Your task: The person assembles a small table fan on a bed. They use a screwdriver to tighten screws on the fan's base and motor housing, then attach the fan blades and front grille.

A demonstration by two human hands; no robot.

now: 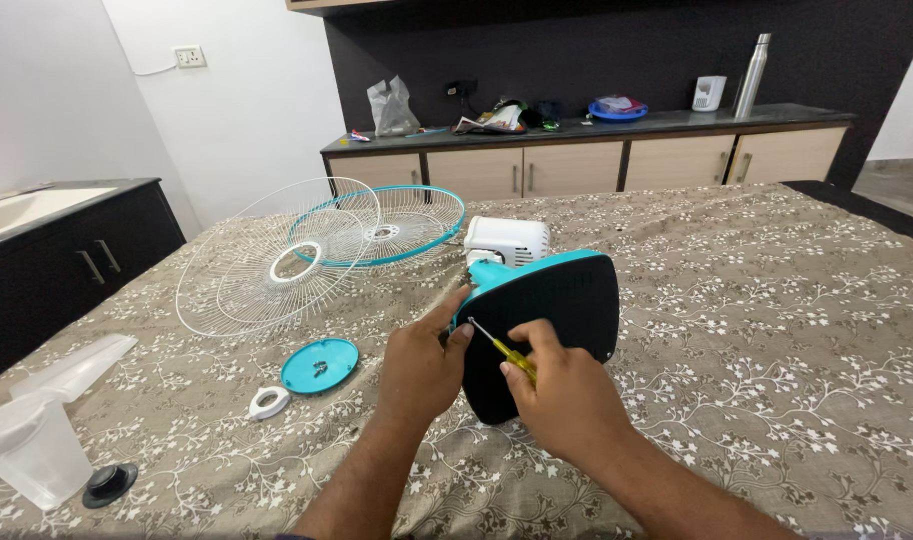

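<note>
Flowered brown cloth covers the big bed. Two round wire fan guards are laid flat on it, well apart from the hands. The teal and black fan base is tipped up on its edge in the middle. Its left rim is gripped by the left hand. A small yellow screwdriver is pinched tight in the right hand, with its tip touching the black underside.
</note>
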